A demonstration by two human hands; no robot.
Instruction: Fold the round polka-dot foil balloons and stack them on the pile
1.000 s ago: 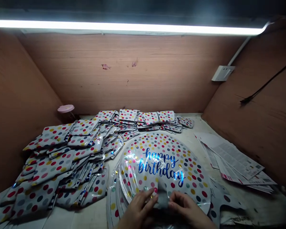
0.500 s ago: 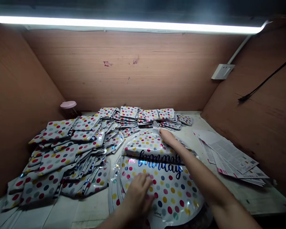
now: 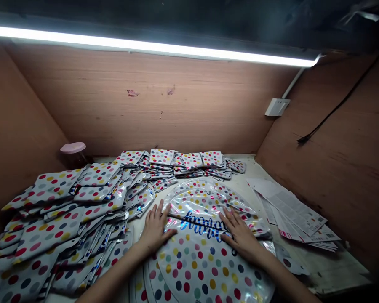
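Observation:
A round foil balloon (image 3: 202, 261), white with coloured dots and blue lettering, lies flat on a stack of like balloons in front of me. Its far half is folded over toward me, and the fold line crosses the lettering. My left hand (image 3: 154, 229) presses flat on the left end of the fold, fingers spread. My right hand (image 3: 240, 235) presses flat on the right end of the fold. Neither hand grips anything.
A large heap of folded dotted balloons (image 3: 66, 210) fills the left side, and a row of folded ones (image 3: 189, 162) lines the back. Printed paper sheets (image 3: 297, 214) lie at the right. A pink-topped object (image 3: 72, 148) stands back left. Wooden walls enclose the bench.
My right hand drew back from the far edge after bringing the balloon's far half over. Both hands now lie flat on the fold line. The view has tilted slightly.

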